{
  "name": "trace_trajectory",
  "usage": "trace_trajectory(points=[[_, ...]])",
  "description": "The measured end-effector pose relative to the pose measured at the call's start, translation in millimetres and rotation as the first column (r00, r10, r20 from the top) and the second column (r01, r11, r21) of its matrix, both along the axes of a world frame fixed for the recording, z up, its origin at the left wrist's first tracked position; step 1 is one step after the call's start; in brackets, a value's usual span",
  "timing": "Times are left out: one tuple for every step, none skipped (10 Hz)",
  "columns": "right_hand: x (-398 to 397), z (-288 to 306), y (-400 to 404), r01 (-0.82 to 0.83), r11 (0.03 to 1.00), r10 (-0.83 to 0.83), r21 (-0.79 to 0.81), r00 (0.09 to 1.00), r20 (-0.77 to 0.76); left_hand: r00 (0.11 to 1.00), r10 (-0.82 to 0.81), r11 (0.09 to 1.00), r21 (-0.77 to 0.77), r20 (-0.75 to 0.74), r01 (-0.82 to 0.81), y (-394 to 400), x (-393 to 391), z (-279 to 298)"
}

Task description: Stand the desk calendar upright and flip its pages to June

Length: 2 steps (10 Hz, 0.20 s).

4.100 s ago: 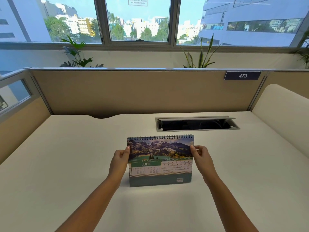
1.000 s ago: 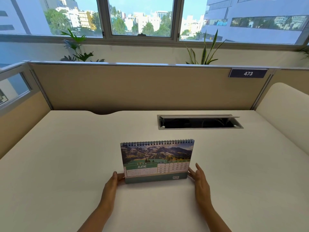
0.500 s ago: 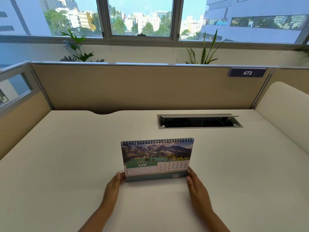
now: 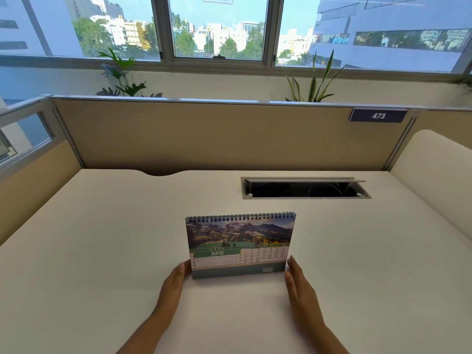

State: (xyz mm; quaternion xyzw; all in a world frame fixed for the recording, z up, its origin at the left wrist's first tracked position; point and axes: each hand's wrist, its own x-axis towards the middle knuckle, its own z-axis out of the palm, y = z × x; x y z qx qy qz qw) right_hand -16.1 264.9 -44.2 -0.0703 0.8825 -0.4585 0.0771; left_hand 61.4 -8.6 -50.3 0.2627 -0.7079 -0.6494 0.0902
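Observation:
The spiral-bound desk calendar [image 4: 240, 245] stands upright on the white desk [image 4: 102, 251], its front page showing a mountain photo and the word JUNE. My left hand [image 4: 175, 282] lies flat-fingered at the calendar's lower left corner, fingertips touching its edge. My right hand [image 4: 297, 282] is at the lower right corner, fingers straight, just beside the base. Neither hand grips the calendar.
An open cable slot [image 4: 305, 189] is set in the desk behind the calendar to the right. Beige partition walls [image 4: 204, 139] close off the back and both sides, with a plate reading 473 [image 4: 378, 115]. Plants and windows lie beyond.
Four seconds ago both hands held the calendar by its sides above the desk. Since then they have slid down to its base corners and let go; the calendar stands on its own.

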Motion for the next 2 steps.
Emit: trace_trajectory(points=[[4,11,5,0.059,0.996,-0.059,-0.066,0.998,-0.005,0.998,0.066,0.997,0.032,0.007,-0.067,-4,2,5],[0,43,16,0.136,0.985,-0.154,-0.109,0.971,-0.181,0.987,0.156,0.978,-0.147,0.028,-0.15,-14,0,7]])
